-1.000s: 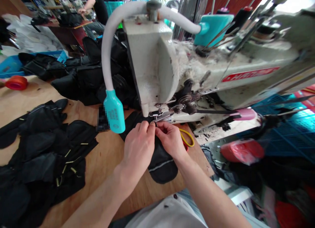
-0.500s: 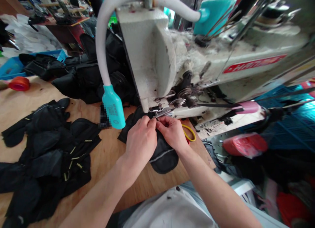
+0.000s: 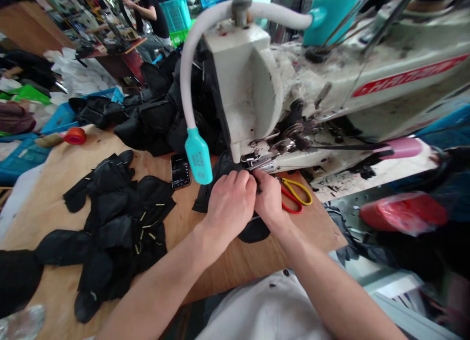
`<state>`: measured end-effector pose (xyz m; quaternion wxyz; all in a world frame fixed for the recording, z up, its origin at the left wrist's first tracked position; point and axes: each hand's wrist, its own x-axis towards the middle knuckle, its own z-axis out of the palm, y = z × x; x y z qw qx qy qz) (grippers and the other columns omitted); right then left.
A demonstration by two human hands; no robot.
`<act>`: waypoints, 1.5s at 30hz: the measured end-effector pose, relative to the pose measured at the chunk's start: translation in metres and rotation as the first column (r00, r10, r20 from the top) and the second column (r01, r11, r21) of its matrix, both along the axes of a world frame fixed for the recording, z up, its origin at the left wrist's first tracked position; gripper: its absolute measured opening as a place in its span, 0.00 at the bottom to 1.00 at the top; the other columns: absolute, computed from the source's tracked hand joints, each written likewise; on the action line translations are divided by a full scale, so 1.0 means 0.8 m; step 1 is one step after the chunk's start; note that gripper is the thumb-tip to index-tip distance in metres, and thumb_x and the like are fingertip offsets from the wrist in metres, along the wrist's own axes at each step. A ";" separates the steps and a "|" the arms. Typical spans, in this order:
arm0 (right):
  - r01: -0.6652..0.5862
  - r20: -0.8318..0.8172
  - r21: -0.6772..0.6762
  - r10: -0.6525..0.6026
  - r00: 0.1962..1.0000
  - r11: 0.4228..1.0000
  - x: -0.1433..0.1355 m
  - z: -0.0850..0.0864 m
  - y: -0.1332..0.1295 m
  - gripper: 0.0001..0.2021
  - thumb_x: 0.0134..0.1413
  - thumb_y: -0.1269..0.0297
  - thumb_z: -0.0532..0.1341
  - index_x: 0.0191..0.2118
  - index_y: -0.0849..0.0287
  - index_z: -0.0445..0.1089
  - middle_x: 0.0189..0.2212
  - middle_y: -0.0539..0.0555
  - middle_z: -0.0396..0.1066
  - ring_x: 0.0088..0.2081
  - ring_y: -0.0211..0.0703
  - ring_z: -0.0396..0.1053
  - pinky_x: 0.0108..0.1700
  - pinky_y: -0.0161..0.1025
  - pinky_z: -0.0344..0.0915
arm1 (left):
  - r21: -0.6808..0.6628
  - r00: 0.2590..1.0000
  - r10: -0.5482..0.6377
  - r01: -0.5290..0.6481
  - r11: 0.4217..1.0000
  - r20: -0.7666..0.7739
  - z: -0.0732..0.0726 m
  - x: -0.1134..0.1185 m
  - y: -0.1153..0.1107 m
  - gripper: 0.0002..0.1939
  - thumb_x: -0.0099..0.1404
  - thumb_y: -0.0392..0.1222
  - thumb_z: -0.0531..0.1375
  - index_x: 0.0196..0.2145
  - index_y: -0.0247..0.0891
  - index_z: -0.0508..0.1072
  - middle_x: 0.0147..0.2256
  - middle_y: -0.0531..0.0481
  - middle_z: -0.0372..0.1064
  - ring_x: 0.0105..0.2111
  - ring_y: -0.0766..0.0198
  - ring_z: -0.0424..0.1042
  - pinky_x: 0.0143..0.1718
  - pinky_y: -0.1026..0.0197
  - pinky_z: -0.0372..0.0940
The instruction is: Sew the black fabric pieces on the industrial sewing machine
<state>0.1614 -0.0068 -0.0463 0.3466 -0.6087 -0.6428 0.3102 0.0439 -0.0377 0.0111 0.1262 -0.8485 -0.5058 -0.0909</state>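
Note:
A black fabric piece (image 3: pixel 254 231) lies under the needle area of a white sewing machine (image 3: pixel 240 85). My left hand (image 3: pixel 232 197) is closed on it with bent fingers, just in front of the presser foot (image 3: pixel 253 160). Close against it, my right hand (image 3: pixel 270 195) pinches the same piece at the machine's right side. The fingertips of both hands are partly hidden. Scissors (image 3: pixel 296 193) with red and yellow handles lie right beside my right hand. A lamp with a turquoise head (image 3: pixel 199 156) hangs left of the needle area.
Joined black fabric pieces (image 3: pixel 110 222) with yellowish strips spread over the wooden table (image 3: pixel 205 281). A phone (image 3: pixel 180 171) lies by the lamp. Behind is a heap of black pieces (image 3: pixel 157 115); a red tape roll (image 3: pixel 75 135) sits at left. A person (image 3: pixel 150 12) stands far back.
The camera view has swung left, so the phone and a person now show. The front part of the fabric shows less beyond my hands, which are closer together. More of the scissors is visible.

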 end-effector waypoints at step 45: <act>-0.350 -0.716 -0.317 0.020 0.698 0.882 0.051 -0.003 -0.036 0.16 0.49 0.55 0.69 0.39 0.60 0.75 0.26 0.48 0.71 0.23 0.34 0.62 0.24 0.32 0.58 | 0.285 0.926 -0.354 0.305 0.908 0.135 -0.079 -0.070 0.001 0.24 0.69 0.32 0.58 0.62 0.42 0.67 0.54 0.46 0.75 0.54 0.56 0.71 0.56 0.50 0.64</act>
